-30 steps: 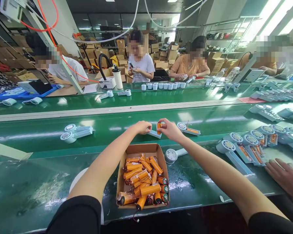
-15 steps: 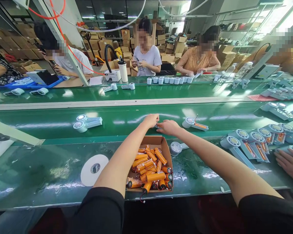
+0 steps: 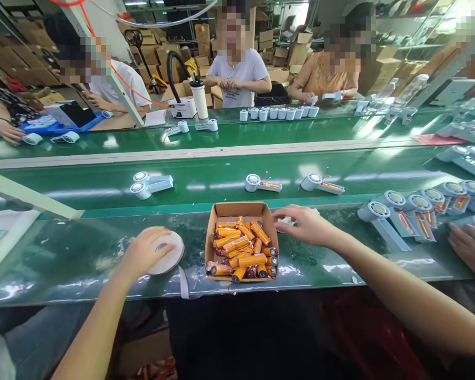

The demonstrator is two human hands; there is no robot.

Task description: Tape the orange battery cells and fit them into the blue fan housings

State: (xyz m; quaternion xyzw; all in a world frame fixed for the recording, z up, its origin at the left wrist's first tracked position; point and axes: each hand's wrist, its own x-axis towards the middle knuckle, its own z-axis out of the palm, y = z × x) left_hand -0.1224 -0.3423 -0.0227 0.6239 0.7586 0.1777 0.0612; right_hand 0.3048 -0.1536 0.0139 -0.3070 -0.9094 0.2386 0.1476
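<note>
My left hand (image 3: pixel 150 252) lies over a roll of white tape (image 3: pixel 174 258), its thumb across the middle and its fingers at the far rim. A loose tape end (image 3: pixel 183 283) hangs toward the table's front edge. Right of the cardboard box, my right hand (image 3: pixel 303 224) reaches over a pale handheld fan (image 3: pixel 286 221); thumb and fingers are apart around its head, and the hand hides most of it. Orange battery cells (image 3: pixel 241 248) with thin wires fill the box (image 3: pixel 241 210) between my hands. Beyond it, a fan with an orange cell in its handle (image 3: pixel 253 182) lies on the green belt.
Another opened fan (image 3: pixel 312 181) and a pair of fans (image 3: pixel 142 189) lie on the belt (image 3: pixel 209 192). Several fans (image 3: pixel 380 211) stand at right, beside another person's hand (image 3: pixel 469 248). Co-workers sit across the line. A slanted metal post (image 3: pixel 35 195) is at left.
Both hands have left the fan on the belt, which now lies there with its orange cell showing. My left hand came back to the tape roll, my right hand to the fan beside the box.
</note>
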